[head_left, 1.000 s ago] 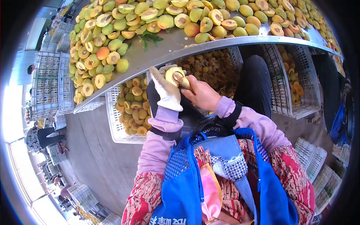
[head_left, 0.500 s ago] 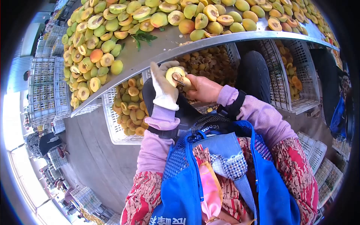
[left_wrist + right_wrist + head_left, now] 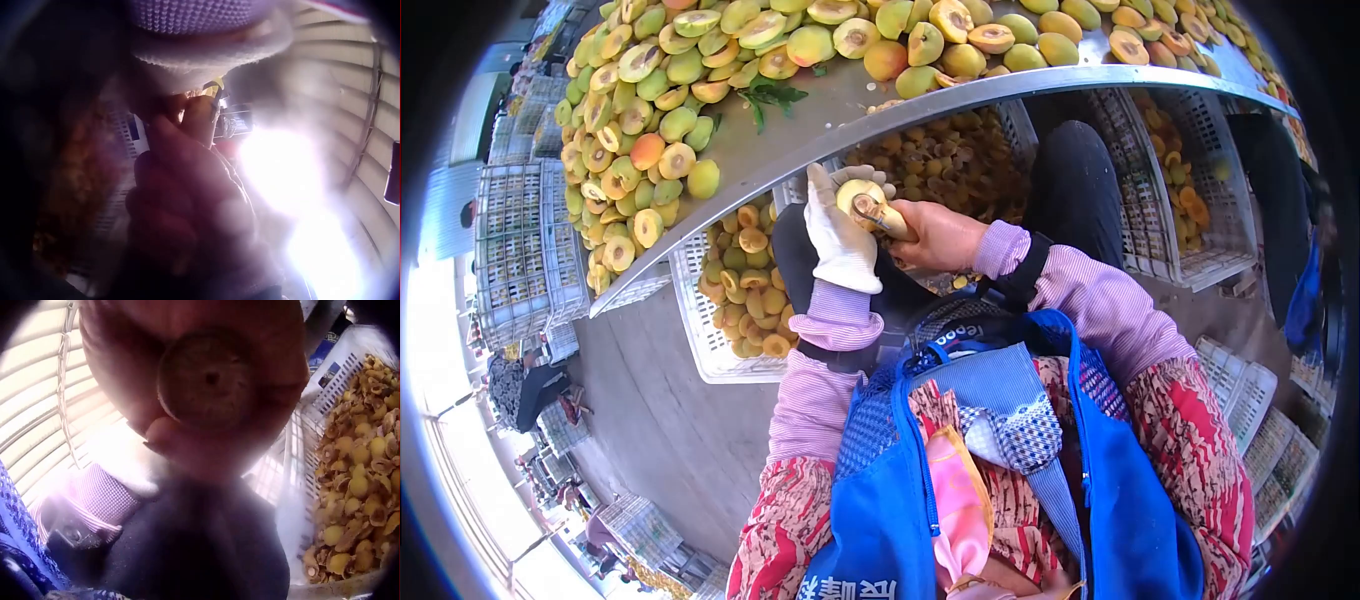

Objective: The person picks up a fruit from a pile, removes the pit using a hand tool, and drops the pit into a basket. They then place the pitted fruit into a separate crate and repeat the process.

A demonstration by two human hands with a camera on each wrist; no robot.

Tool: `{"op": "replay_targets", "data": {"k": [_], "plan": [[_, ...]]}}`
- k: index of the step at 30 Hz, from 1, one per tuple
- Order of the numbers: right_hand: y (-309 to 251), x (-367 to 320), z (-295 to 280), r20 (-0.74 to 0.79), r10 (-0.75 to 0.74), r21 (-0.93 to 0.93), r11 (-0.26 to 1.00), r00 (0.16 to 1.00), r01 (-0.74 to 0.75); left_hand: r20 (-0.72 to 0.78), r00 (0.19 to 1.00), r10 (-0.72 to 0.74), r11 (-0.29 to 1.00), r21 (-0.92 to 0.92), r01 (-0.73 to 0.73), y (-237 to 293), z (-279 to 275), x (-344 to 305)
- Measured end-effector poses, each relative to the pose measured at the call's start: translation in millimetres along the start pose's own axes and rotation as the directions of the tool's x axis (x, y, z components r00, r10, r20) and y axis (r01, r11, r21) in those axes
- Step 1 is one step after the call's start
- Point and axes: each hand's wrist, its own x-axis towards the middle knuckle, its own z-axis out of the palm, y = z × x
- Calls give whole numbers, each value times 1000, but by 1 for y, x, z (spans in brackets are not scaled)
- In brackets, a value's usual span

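My gloved left hand (image 3: 840, 238) holds a halved yellow fruit (image 3: 852, 192) cut side up, just below the metal table's rim. My bare right hand (image 3: 940, 235) grips a small tool (image 3: 882, 216) whose tip sits in the fruit's pit hollow. In the right wrist view the tool's round wooden handle end (image 3: 206, 378) shows inside my curled right hand (image 3: 187, 434). The left wrist view is blurred and glared. It shows only the white glove cuff (image 3: 206, 31) and the right hand's fingers (image 3: 181, 200).
A metal table (image 3: 830, 115) carries a big pile of whole and halved fruit (image 3: 650, 110). Below it stand a white crate of halved fruit (image 3: 745, 290), a crate of pits (image 3: 950, 160) and another crate (image 3: 1170, 190). Empty crates (image 3: 520, 240) are stacked at left.
Both hands with the fruit have shifted slightly up and left in the head view. The right hand keeps the tool at the pit.
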Motion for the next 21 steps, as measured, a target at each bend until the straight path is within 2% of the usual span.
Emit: {"op": "replay_targets", "data": {"k": [1, 3, 5, 6, 7, 8, 10, 11, 13, 15, 16, 17, 18, 19, 20, 21], "plan": [[2, 1, 2, -21, -7, -31, 1000, 1000, 6, -25, 990, 140, 986, 97, -137, -5, 0, -1], [5, 5, 5, -48, -9, -67, 998, 999, 6, -71, 980, 187, 982, 31, -185, -5, 2, 0], [5, 8, 5, -74, -8, -107, 994, 997, 0, -18, 995, -96, 970, -228, 90, 6, -2, 3], [4, 8, 6, -70, 10, -119, 993, 998, -18, 30, 985, -170, 947, -270, 172, 9, -5, 5], [3, 9, 5, -68, 25, -133, 990, 997, -34, 34, 984, -174, 947, -270, 176, 7, -5, 7], [4, 10, 7, -73, 31, -132, 990, 997, -40, 6, 992, -124, 969, -213, 123, 5, -5, 8], [10, 10, 16, -88, 10, 22, 1000, 996, -8, -22, 1000, 17, 994, -107, -19, -3, -3, 6], [10, 11, 26, -129, -1, 117, 993, 992, 16, -23, 1000, 8, 994, -107, -10, -5, -2, 3], [13, 11, 32, -144, 22, 167, 986, 989, 2, -92, 986, 136, 991, 13, -135, -5, 1, 4], [18, 12, 24, -91, 19, 106, 994, 996, -10, 28, 999, -28, 986, -161, 32, -4, -5, 9], [20, 15, 20, 26, 116, 161, 980, 993, -118, 52, 996, -78, 983, -161, 85, -3, -7, 10], [17, 14, 14, 23, 113, 159, 981, 993, -115, 79, 989, -125, 977, -162, 137, 0, -6, 11], [9, 10, 6, 163, 193, 241, 943, 968, -228, 80, 989, -123, 977, -166, 135, 1, -7, 11], [0, 6, -4, 306, 253, 301, 889, 918, -346, 153, 976, -153, 973, -151, 176, 1, -10, 12], [-8, 3, -11, 342, 293, 241, 891, 893, -385, 222, 958, -180, 968, -132, 213, 2, -11, 12], [-3, 3, -12, 344, 291, 239, 892, 893, -383, 220, 959, -178, 969, -134, 210, 1, -10, 10]]}}
